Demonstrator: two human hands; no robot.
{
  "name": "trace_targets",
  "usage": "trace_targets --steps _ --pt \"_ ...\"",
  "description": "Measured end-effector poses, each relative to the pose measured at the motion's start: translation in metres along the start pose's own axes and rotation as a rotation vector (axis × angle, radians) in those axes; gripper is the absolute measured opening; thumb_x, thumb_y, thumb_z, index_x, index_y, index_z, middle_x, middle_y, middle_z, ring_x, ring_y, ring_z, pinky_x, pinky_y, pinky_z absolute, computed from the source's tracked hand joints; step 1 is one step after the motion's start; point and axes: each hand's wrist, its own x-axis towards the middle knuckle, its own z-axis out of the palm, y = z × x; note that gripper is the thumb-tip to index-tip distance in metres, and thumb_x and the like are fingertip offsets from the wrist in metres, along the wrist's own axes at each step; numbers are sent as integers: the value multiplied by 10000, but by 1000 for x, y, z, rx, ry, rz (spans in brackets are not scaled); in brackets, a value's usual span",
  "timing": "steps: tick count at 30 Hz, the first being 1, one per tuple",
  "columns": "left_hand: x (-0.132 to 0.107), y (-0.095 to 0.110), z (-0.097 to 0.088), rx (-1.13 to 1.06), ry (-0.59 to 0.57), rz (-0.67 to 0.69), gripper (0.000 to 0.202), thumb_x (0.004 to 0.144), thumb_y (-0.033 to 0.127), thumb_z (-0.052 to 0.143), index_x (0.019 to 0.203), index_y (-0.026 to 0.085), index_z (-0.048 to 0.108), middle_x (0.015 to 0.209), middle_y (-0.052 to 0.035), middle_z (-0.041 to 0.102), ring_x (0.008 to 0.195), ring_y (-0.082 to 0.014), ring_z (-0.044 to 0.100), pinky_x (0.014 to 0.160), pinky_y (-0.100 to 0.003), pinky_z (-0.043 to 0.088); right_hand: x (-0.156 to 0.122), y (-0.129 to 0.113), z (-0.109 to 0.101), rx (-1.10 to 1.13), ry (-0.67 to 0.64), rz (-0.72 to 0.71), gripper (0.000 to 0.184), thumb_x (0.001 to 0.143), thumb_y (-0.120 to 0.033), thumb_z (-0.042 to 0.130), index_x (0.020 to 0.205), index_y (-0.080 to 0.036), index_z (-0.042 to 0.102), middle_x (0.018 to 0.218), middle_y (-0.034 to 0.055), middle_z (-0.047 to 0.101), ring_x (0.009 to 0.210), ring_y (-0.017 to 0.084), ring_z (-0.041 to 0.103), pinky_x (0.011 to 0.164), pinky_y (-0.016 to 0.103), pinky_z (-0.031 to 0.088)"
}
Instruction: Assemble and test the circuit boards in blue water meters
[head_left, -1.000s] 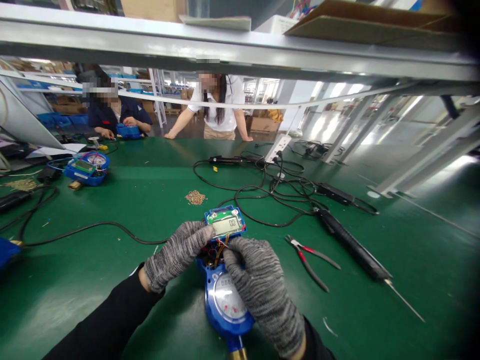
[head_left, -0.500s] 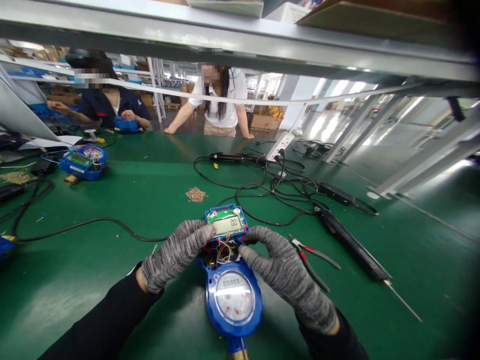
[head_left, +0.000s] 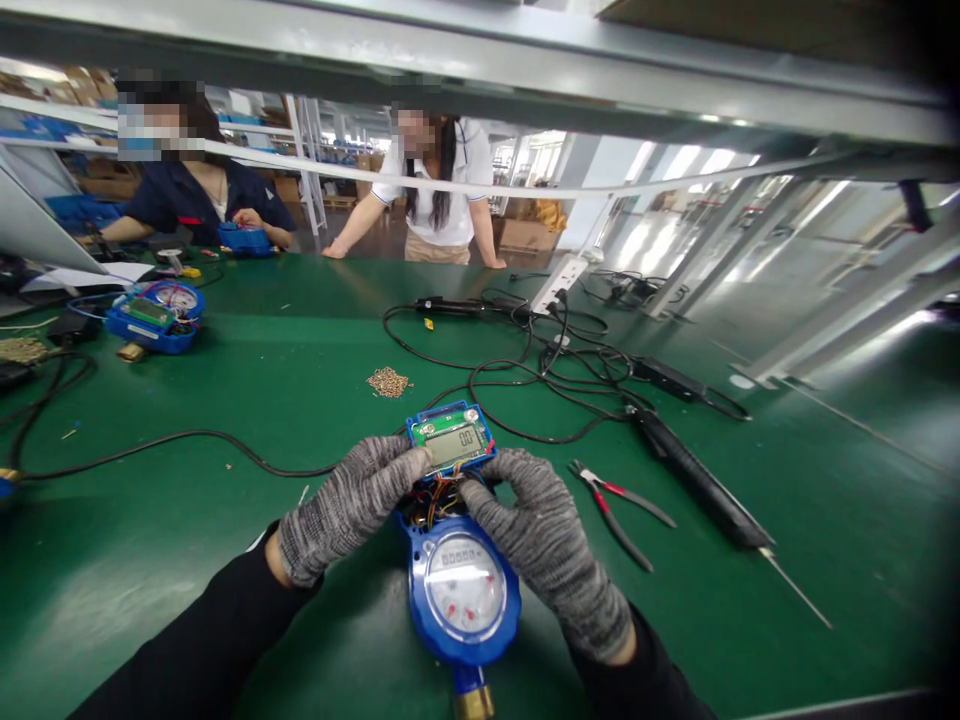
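Observation:
A blue water meter lies before me, its round dial facing up and a brass fitting at its near end. Above the dial, a display module with a green board and a screen reading 0.0 is tilted up, loose from the housing. My left hand, in a grey knitted glove, pinches the module's left edge, thumb on its front. My right hand, gloved alike, curls at the module's right edge, its thumb low over the coloured wires. Its fingertips are partly hidden.
Small brass screws are heaped beyond the meter. Red-handled cutters and a black electric screwdriver lie right, near tangled cables and a power strip. Another opened meter sits left. Two people are across the table; a metal beam crosses overhead.
My right hand has shifted left, its thumb further in over the wires beneath the module. My left hand keeps its pinch. The whole view has shifted slightly.

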Motion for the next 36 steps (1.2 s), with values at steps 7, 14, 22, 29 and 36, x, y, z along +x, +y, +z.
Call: trace_targets --steps 7,14,22,29,36 --pt "-2 4 3 91 -35 22 450 910 519 605 1181 179 721 1192 -92 727 1098 -247 653 994 -375 511 19 29 12 281 -102 121 318 713 -379 804 972 -219 712 1013 81 722 947 286 667 888 491 533" --pt "1 10 7 17 -35 -8 423 920 516 586 1158 199 733 1081 -74 760 981 -230 686 884 -351 554 6 40 -29 353 -286 104 335 815 -391 765 1100 -259 650 1104 32 704 1054 244 656 924 421 537" --pt "1 9 6 -54 -72 -14 339 937 442 601 1139 208 738 1134 -50 753 1048 -216 680 917 -317 533 -11 11 -41 57 57 -180 320 857 -215 712 1151 -290 610 1070 19 677 1009 205 641 916 377 521" --pt "1 7 4 -23 -39 -90 431 891 481 647 1181 170 716 1170 -93 735 1103 -258 657 995 -379 501 38 36 -43 263 -380 -189 744 778 -402 820 1427 -321 463 1366 55 583 1174 237 607 998 396 526" --pt "2 9 5 0 -51 -84 418 882 493 649 1124 162 734 1140 -99 741 1026 -238 669 966 -382 516 44 34 -20 231 -413 -170 878 672 -480 874 1425 -284 468 1381 86 597 1258 299 582 1090 477 469"
